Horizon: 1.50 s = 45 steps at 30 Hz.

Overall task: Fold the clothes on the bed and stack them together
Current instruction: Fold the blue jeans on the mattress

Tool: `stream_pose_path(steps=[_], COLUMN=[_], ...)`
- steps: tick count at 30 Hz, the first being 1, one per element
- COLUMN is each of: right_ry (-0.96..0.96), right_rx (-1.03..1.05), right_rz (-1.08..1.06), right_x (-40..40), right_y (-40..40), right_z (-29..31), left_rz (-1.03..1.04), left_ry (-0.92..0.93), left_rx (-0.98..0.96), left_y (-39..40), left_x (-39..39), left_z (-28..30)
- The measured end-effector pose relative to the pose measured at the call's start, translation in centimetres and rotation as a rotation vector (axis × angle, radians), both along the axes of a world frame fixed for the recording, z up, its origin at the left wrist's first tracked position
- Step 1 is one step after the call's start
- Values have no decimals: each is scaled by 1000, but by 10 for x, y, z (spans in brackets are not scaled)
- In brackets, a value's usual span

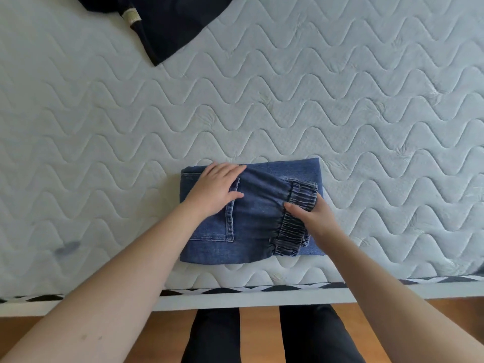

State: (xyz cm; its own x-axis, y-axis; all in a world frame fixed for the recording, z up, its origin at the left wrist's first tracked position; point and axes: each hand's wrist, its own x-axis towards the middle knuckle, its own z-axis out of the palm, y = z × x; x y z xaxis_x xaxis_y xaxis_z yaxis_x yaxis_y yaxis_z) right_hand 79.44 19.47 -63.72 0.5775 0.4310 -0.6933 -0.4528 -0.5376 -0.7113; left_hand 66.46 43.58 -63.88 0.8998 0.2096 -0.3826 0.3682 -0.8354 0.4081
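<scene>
Head view: my right hand (311,218) fingers pinch the elastic cuffs (293,226), my left hand (214,189) lies flat, fingers straight, on the folded jeans (251,213) near the bed (262,113) edge. The dark garment (167,24) lies far up-left, nearer my left hand.

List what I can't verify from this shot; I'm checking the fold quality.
Head view only:
- Dark garment: cut off by the top edge, so its type and fold state are unknown.
- Jeans: inner layers hidden under the top fold.
- Right hand: fingertips hidden by the elastic cuff.
- Left hand: covers the denim beneath.
</scene>
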Motion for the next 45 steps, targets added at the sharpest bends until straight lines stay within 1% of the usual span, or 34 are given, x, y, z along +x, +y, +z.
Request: stream_pose_path(steps=[4,7,9,11,16,19,21,23,24,26,27,28,30,34,38,41,45], right_ry=[-6,-15,-38,-77,-299,-410,-524,-723,-827,-997,-1060,-1104,-1105,-989,-987,-965,-862], right_rx=[45,55,29,-16,-194,-288,-350,-424,-454,-435,-404,-376,-356,-418,-403,-399,-335], right_rz=[-17,-16,3,31,96,178,228,315,362,445,492,542,622,707,723,735,753], right_x=[4,6,8,10,20,20,17,10,7,0,-5,-9,-13,-13,-10,-8,1], right_y=[-4,-3,-2,1,13,14,14,14,15,16,18,20,26,26,23,25,26], right_z=[10,13,13,11,-6,-18,-21,-20,-19,-19,-20,-22,-29,-49,-70,-75,-69], left_rz=[-144,-126,-89,-67,-31,-44,-40,-48,-65,-107,-129,-144,-131,-110,-115,-102,-123], left_ry=[-88,-67,-48,-34,47,104,112,55,-14,-203,-275,-309,-273,-101,-85,-71,41], left_rx=[11,-50,-100,-101,90,221,267,324,380,444,428,401,362,338,393,402,375], left_y=[0,-2,-3,-5,-12,-23,-27,-28,-30,-37,-43,-48,-58,-65,-67,-68,-69], left_x=[16,26,30,32,40,45,45,44,41,30,23,16,7,8,8,10,13], left_z=[0,-3,-8,-13,-29,-36,-38,-34,-32,-33,-35,-37,-42,-53,-75,-82,-77])
